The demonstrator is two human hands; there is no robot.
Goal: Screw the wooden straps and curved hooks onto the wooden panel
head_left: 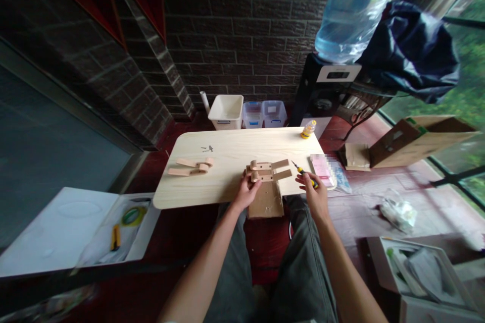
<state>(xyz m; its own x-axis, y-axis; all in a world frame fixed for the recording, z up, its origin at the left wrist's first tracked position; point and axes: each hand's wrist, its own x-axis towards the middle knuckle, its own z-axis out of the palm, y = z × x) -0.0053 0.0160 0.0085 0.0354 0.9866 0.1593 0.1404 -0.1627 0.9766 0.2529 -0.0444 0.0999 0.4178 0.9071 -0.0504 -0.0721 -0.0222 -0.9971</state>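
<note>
My left hand (248, 192) is closed on the near rounded end of a light wooden assembly (267, 166), which has two angled strips and small dark holes. This assembly rests on a piece of brown cardboard (267, 201) that juts past the table's near edge. In my right hand (315, 193) is a yellow-and-black screwdriver (301, 170), its tip pointing up and left, apart from the wood. Two similar wooden parts (193, 167) with curled ends lie on the left side of the table, near a few small dark screws (207, 149).
The pale wooden table (231, 149) also bears a clear yellow-capped container (308, 129) and a pink packet (322, 169). Plastic bins (227, 111) stand behind it. An open white box (140, 242) is at left; a water dispenser (322, 91) and cardboard box (409, 141) are at right.
</note>
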